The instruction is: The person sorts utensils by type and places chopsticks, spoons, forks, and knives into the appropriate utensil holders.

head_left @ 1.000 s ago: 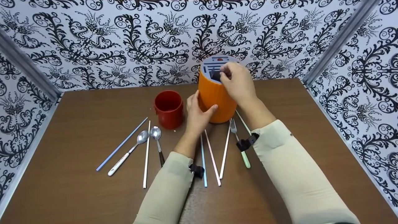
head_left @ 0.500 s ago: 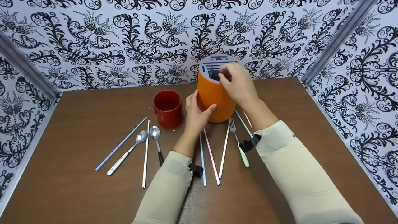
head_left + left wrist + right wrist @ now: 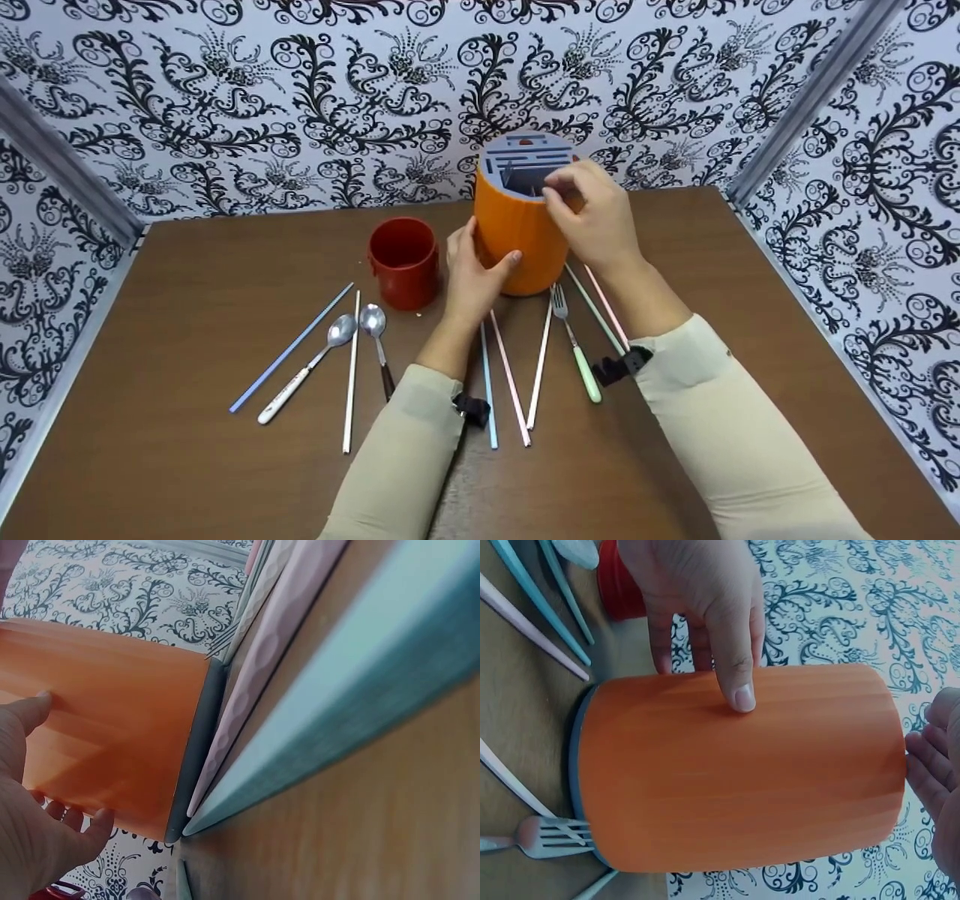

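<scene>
Near the back of the table stands an orange knife block point(image 3: 521, 240), upright, with a grey slotted top point(image 3: 525, 154). My left hand point(image 3: 476, 281) grips its lower left side, thumb across the front and fingers round the side. At the top right rim, my right hand point(image 3: 592, 214) has thumb and index finger loosely curled beside the large dark opening, with nothing seen between them. The right wrist view shows fingertips of the right hand point(image 3: 934, 765) at the block's top edge. A fork point(image 3: 576, 345) with a green handle lies by its base.
A red cup point(image 3: 405, 262) stands left of the block. Two spoons, one with a white handle point(image 3: 285, 394) and one with a dark handle point(image 3: 387, 381), lie in front. Several chopsticks are spread about, including a blue one point(image 3: 292, 346) and a pink one point(image 3: 510, 379). Patterned walls enclose the table.
My right hand has shifted right and slightly down along the block's top rim, uncovering more of the dark opening. My left hand keeps its grip on the block, which stays in place.
</scene>
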Available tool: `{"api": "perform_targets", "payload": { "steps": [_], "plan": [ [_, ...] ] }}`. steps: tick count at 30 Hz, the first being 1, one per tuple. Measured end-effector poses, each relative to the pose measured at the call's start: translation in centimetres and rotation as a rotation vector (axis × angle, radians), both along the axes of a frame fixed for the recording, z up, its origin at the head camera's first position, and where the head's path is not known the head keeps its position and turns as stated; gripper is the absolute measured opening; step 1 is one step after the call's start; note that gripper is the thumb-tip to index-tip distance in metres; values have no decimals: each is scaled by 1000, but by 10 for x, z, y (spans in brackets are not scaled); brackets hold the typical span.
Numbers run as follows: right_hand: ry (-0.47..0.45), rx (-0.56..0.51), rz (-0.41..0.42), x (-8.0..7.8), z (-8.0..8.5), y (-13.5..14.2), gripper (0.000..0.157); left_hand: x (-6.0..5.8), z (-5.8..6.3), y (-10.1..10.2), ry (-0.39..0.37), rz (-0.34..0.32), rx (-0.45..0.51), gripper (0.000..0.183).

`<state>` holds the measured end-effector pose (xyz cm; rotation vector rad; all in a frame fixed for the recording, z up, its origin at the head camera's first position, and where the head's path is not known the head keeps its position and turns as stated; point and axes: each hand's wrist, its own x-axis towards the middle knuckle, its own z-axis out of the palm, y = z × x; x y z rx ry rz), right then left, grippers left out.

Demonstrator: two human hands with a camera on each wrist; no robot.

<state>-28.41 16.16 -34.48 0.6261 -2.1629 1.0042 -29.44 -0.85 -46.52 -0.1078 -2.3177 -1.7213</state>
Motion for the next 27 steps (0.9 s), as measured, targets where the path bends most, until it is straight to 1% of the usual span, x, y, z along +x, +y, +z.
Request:
{"api": "perform_targets", "payload": {
  "steps": [3,5,7,13,20,27],
  "plan": [
    [-4,-98,27,6,-6,5,12,0,1,0,-5,-1,-1,87],
    [-29,-154,34,11,-11,9,12,0,1,1,-11,0,0,87],
    [-58,-185,29,15,-16,14,12,0,1,1,-15,2,2,87],
    [-116,-191,8,22,-28,29,14,0,1,1,-18,7,4,86],
    [-191,-221,-60,30,-46,48,16,0,0,1,-26,-1,15,87],
    [-241,-273,-117,29,-65,61,15,0,0,2,-29,5,13,87]
  ]
}}
